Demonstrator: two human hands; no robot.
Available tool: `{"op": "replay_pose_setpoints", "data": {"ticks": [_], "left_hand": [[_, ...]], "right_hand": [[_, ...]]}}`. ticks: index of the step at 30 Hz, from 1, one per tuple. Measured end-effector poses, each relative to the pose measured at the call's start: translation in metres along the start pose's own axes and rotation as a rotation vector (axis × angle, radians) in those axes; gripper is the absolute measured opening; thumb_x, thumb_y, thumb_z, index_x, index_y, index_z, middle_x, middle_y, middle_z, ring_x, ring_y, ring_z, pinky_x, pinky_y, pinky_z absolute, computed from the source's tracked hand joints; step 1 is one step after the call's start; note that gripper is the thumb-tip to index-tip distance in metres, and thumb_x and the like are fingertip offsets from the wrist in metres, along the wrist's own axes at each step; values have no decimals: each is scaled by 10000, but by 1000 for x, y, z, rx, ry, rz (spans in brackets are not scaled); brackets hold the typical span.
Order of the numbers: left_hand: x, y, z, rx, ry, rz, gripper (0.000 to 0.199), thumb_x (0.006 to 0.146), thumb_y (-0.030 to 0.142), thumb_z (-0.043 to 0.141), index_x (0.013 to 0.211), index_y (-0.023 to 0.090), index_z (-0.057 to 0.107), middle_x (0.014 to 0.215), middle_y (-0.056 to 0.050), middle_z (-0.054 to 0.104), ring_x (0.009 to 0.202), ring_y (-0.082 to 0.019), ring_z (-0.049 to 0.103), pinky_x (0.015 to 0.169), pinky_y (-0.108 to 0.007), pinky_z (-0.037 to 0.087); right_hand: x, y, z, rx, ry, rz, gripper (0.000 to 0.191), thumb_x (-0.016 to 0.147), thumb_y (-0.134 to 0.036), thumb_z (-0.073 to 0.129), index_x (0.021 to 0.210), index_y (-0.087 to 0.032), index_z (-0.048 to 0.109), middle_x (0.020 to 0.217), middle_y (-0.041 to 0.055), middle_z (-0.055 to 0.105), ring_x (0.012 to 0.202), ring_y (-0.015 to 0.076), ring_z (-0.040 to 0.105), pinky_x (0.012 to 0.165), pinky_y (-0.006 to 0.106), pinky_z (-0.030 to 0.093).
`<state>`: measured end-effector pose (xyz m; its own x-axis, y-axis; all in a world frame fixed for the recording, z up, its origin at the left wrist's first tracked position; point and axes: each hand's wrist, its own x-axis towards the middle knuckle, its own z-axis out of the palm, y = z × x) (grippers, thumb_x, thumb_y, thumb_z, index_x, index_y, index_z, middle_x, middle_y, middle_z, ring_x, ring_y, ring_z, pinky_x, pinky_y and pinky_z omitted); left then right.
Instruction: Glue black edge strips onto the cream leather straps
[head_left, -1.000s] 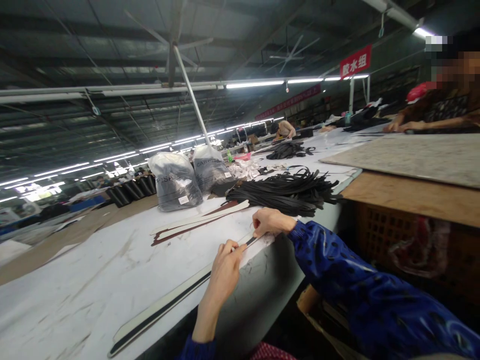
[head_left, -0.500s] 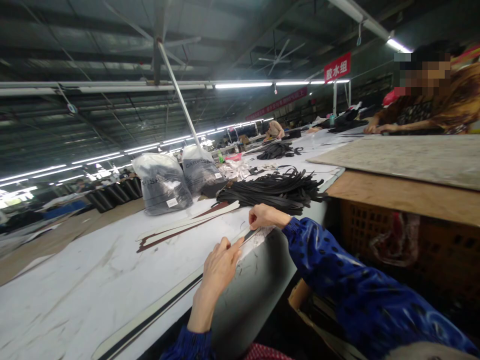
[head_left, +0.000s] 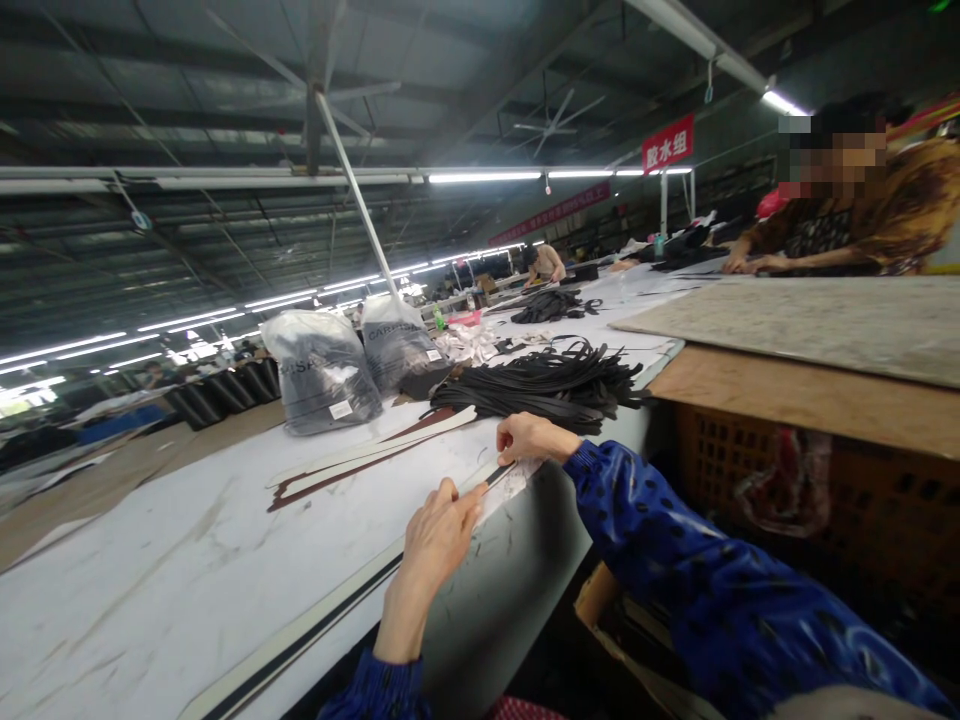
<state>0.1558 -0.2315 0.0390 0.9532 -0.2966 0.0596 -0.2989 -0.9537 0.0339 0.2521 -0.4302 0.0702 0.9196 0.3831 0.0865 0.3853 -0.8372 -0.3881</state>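
A long pale strip (head_left: 300,621) with a narrow black strap (head_left: 322,625) along it lies at the near edge of the white worktable (head_left: 135,590). My left hand (head_left: 439,530) presses down on the strap, its fingers bent together around it. Farther along, my right hand (head_left: 531,438) pinches the strap close to its far end, thumb and fingers closed. My fingers hide parts of the strap. A thick bundle of black straps (head_left: 544,385) lies just beyond my right hand. Cream and brown strips (head_left: 375,450) lie on the table beyond my left hand.
Plastic-wrapped bags (head_left: 322,375) stand at the back of the table. To the right are a board (head_left: 810,325), an orange crate (head_left: 720,470) underneath and an open cardboard box (head_left: 600,610). A co-worker (head_left: 847,220) works at the far right, another person (head_left: 544,263) farther off.
My hands stay in nearly the same places on the strap. The view has shifted very slightly; nothing has visibly been let go or picked up.
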Motion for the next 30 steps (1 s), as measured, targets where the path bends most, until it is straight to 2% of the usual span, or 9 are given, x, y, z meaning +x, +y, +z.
{"op": "replay_pose_setpoints", "data": {"ticks": [3, 7, 10, 16, 28, 30], "left_hand": [[0, -1, 1, -24, 23, 8, 428, 939, 326, 343, 1336, 412, 478, 1001, -36, 499, 907, -196, 582, 749, -276, 451], [0, -2, 2, -28, 40, 8, 427, 934, 324, 355, 1330, 413, 486, 982, -35, 495, 899, -193, 582, 739, -269, 453], [-1, 0, 1, -18, 27, 0, 430, 939, 321, 341, 1338, 407, 478, 990, -41, 493, 910, -203, 583, 748, -284, 455], [-1, 2, -2, -12, 13, -7, 427, 946, 321, 331, 1337, 402, 481, 988, -43, 489, 927, -212, 580, 767, -302, 455], [-1, 1, 3, -38, 50, -11, 419, 936, 322, 354, 1317, 412, 503, 966, -41, 479, 887, -203, 569, 751, -290, 454], [-1, 0, 4, -36, 60, -11, 419, 934, 325, 362, 1318, 418, 499, 972, -40, 481, 881, -199, 568, 748, -288, 454]], "right_hand": [[1, 10, -6, 71, 32, -68, 210, 769, -248, 622, 929, -175, 737, 840, 11, 714, 764, 129, 623, 627, 180, 412], [-1, 22, -5, 174, 38, -193, 180, 753, -185, 640, 887, -155, 756, 788, 10, 718, 738, 132, 625, 657, 184, 413], [-9, 28, 2, 163, 83, -266, 168, 752, -157, 651, 877, -159, 763, 826, 21, 721, 747, 138, 632, 703, 194, 420], [-25, 32, 17, -2, 146, -269, 176, 782, -168, 665, 908, -234, 768, 930, 22, 695, 862, 152, 628, 730, 198, 413], [-26, 39, 36, -18, 242, -293, 151, 831, -208, 636, 906, -245, 762, 916, 31, 679, 892, 161, 607, 724, 218, 418], [-27, 45, 37, 40, 238, -323, 152, 840, -237, 627, 912, -239, 761, 911, 34, 679, 886, 164, 605, 732, 224, 423]]}}
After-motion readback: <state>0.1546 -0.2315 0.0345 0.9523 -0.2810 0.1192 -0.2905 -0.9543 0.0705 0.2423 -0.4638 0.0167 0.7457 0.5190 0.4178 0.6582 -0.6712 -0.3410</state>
